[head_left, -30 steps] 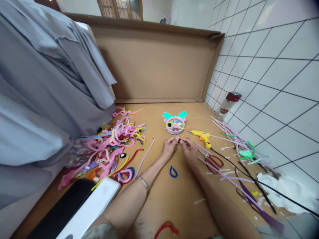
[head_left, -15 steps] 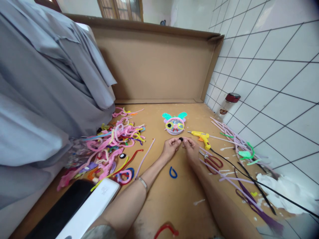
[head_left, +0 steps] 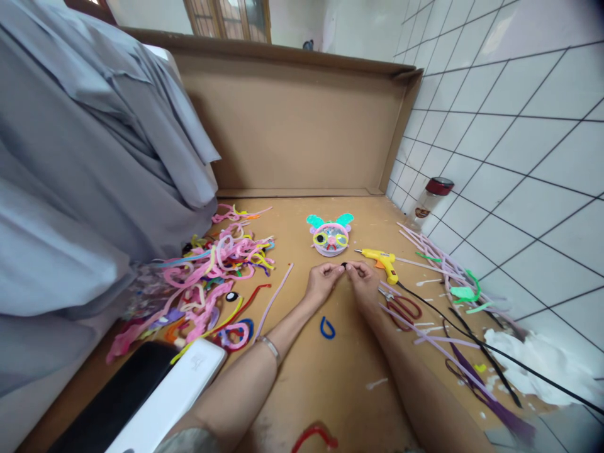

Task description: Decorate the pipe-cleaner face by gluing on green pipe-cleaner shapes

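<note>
Between the fingertips of my left hand [head_left: 323, 281] and my right hand [head_left: 362, 281] is a small black coiled piece [head_left: 344, 266], probably pipe cleaner; both hands pinch it. Just beyond them stands a round craft face [head_left: 331, 239] with teal ears, a pink rim and yellow ring eyes. A black disc fills its left eye; the right ring has none. To the right of my fingers lies a yellow hot glue gun [head_left: 383, 261], its nozzle pointing left. A bent blue pipe cleaner [head_left: 327, 328] rests on the table between my forearms.
Scissors with dark red handles [head_left: 403, 310] lie beside my right wrist, near lilac pipe cleaners [head_left: 436, 335] and a black cord. A tangled pink pile [head_left: 221, 264] spreads at left. A power bank [head_left: 174, 396], a red-lidded jar [head_left: 427, 200] and a cardboard wall [head_left: 297, 126] surround the area.
My fingertips have shifted slightly and turned the small black piece, so less of it shows between them. Everything on the table stays where it was.
</note>
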`<state>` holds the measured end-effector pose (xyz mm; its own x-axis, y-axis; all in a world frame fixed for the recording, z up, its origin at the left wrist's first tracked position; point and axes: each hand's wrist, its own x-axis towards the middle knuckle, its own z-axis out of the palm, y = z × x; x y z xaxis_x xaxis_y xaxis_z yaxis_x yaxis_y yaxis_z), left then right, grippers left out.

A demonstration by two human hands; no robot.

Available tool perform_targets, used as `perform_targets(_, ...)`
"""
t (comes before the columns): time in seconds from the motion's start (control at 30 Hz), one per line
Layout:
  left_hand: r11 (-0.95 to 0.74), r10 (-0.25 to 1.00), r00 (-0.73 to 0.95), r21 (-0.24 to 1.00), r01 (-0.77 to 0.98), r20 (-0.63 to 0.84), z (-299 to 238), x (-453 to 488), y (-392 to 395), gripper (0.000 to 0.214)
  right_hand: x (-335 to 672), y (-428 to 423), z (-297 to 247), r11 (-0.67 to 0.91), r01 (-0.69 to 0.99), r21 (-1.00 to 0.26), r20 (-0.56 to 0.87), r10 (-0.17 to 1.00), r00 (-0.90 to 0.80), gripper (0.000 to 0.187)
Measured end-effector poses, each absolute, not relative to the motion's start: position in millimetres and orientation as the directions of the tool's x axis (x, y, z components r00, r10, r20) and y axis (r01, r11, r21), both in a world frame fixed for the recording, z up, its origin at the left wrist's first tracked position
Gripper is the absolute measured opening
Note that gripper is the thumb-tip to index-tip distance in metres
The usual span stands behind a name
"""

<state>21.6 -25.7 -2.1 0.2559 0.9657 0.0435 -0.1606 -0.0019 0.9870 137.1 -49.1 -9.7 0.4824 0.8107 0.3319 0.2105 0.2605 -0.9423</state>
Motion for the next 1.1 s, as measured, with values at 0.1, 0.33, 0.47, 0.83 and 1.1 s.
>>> perform_targets(0.1,-0.001,0.965,0.260,0.984,-0.179,0.049,0.5,21.4,-26.6,0.039,138.7,-48.4,-9.7,0.215,0.177,-0.961,0.275,0.831,0.483,0.029)
perform_targets(0.33,-0.046,0.964,0.253,0.986,-0.159,0.086,-4.9,21.1,-24.4,0.034,137.9,-50.1,-3.9,0.167,0.106,-0.980,0.197,0.849,0.490,0.030)
perform_targets(0.47,-0.028,0.962,0.262,0.980,-0.197,0.080,-6.5,19.9,-23.4,0.037,138.7,-50.6,-6.1,0.187,0.094,-0.978,0.209,0.877,0.433,0.034)
perform_targets(0.83,-0.001,0.961,0.270,0.974,-0.228,0.064,-8.0,20.2,-22.1,0.039,141.6,-50.8,-3.5,0.209,0.235,-0.949,0.291,0.869,0.401,0.033)
perform_targets(1.1,0.026,0.956,0.290,0.973,-0.231,0.043,-2.6,19.0,-26.6,0.031,138.7,-48.1,-2.5,0.153,0.139,-0.978,0.202,0.851,0.486,0.029)
